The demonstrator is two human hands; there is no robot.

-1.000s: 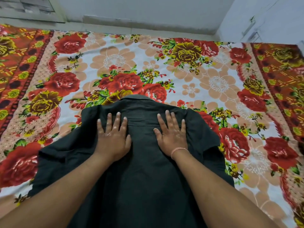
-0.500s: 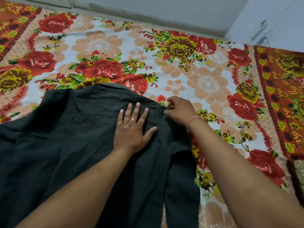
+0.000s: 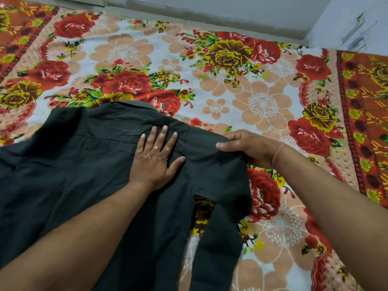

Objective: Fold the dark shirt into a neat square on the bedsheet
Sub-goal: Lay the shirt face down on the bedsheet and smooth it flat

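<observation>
Dark shirt [image 3: 84,175] lies back-up on floral bedsheet [image 3: 262,106], collar away. Left hand [image 3: 154,157] presses flat, fingers straight, below the collar. Right hand [image 3: 249,149] pinches the right shoulder edge, lifted. First side fold underway; next, carry it inward over the back.

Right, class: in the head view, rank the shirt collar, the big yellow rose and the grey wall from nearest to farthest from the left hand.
1. Shirt collar, just ahead of the left hand, slightly to its left.
2. Big yellow rose, farther up and to the right.
3. Grey wall, at the very back.
</observation>
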